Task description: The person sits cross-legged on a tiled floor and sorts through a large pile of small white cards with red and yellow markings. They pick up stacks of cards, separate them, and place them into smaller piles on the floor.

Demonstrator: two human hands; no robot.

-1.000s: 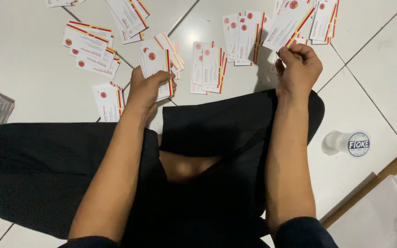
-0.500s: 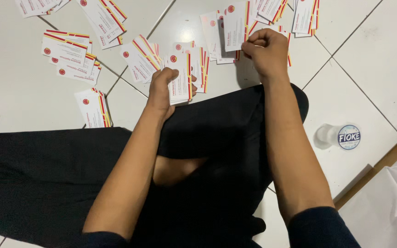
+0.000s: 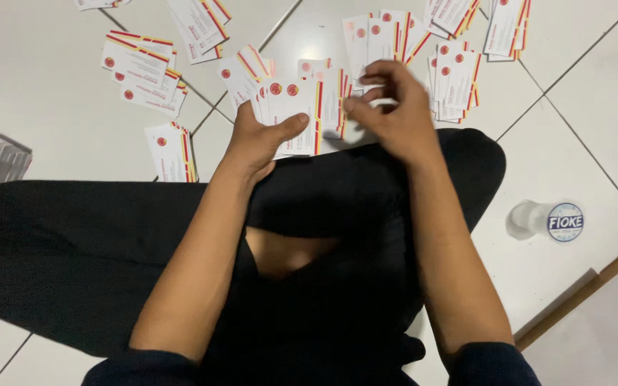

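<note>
Card stack (image 3: pixel 296 114) in left-hand grip (image 3: pixel 260 139)

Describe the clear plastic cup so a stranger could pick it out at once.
Start at the white tiled floor, right of the person's black-trousered knee. There, apart from the scattered cards, the cup lies alone near a wooden edge: the only clear, round thing, with a round blue-and-white lid.

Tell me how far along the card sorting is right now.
Done: several card piles are spread on the tiled floor. In hand: the left hand holds a fanned stack of cards; the right hand is at its edge. Left: that stack.
</note>
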